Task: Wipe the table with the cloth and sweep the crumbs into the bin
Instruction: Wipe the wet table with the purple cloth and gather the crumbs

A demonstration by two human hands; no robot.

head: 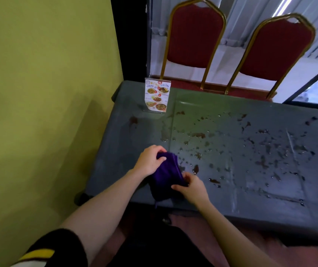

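Observation:
A purple cloth [165, 175] lies bunched near the front left edge of the dark grey-green table [127, 143]. My left hand [150, 161] grips its far end. My right hand [191, 187] pinches its near right corner. Part of the cloth hangs over the table's front edge. Dark crumbs and wet spots [260, 151] are scattered across the middle and right of the table. No bin is in view.
A standing menu card [157, 95] is at the table's far left corner. Two red chairs with gold frames [194, 35] [275, 51] stand behind the far edge. A yellow-green wall [44, 93] runs close along the table's left end.

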